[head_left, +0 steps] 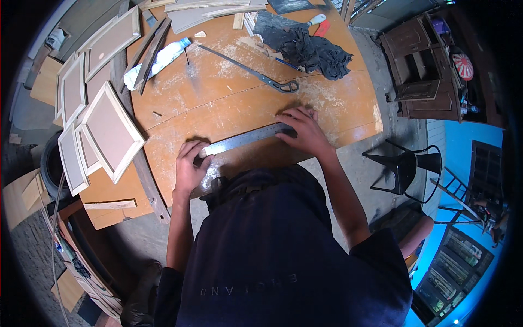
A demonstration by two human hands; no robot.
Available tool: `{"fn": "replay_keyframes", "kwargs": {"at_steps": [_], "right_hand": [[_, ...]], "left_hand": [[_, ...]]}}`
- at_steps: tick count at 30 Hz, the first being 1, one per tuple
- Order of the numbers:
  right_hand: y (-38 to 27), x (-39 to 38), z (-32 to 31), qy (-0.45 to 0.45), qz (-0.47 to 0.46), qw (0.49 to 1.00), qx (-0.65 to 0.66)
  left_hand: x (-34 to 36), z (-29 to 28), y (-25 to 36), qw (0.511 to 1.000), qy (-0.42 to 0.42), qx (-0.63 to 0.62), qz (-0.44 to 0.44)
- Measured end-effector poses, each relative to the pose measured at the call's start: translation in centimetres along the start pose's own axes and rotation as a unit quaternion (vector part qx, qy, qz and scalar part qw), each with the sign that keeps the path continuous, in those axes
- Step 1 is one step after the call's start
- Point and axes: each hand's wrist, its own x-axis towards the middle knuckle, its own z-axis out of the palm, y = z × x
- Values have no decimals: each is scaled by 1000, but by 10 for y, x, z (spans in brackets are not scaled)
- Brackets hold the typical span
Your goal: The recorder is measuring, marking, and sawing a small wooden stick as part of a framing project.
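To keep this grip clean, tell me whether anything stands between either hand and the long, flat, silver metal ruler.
Nothing visible does: the left hand and right hand touch the ruler, one at each end. The long, dark, loop-handled saw lies apart, beyond it.

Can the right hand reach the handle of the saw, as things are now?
Probably yes: the saw's handle lies near the right hand with open tabletop between, though that hand would need to leave the metal ruler.
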Motion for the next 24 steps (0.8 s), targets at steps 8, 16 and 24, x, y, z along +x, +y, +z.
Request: {"fn": "replay_keyframes", "kwargs": {"at_steps": [8,16,24], "right_hand": [[-45,12,26,5,-162,987,-3],[-69,33,56,-30,-217,976,-15],[-71,32,56,-38,-212,976,-34]], "left_hand": [[0,0,0,1000,4,-1,7],[0,1,1,1000,6,-1,12],[9,-7,2,1000,-21,-19,-2]]}}
